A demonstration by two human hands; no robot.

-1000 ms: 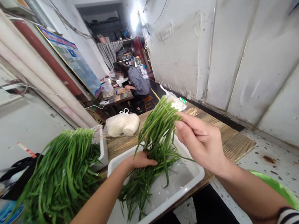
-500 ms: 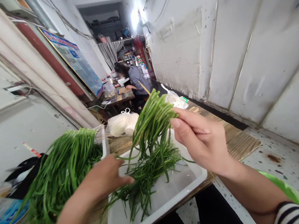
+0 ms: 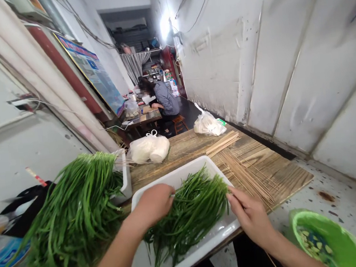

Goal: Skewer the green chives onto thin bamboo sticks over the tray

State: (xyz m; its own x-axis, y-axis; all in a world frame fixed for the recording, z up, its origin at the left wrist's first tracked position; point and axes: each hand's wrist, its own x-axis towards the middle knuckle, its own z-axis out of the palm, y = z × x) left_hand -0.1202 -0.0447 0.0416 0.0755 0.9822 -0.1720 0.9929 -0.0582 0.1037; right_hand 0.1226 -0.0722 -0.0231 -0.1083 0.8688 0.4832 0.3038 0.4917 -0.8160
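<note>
A bunch of green chives (image 3: 188,210) lies in a white rectangular tray (image 3: 182,173) on the wooden table. My left hand (image 3: 153,203) rests on the bunch's left end with its fingers curled over the stalks. My right hand (image 3: 250,214) is at the bunch's right end, fingers closed on the stalk ends and on what looks like a thin skewer. A much larger heap of chives (image 3: 75,210) spills from another white tray (image 3: 124,178) on the left.
Bamboo skewers (image 3: 247,168) are spread over the table's right side. Two white plastic bags (image 3: 149,149) (image 3: 207,124) sit at the far end. A green bowl (image 3: 330,240) stands low right. A person (image 3: 162,99) sits at a far table.
My right hand has come down from holding the bunch up in the air, and the chives now lie flat in the tray. My left hand has returned onto the bunch.
</note>
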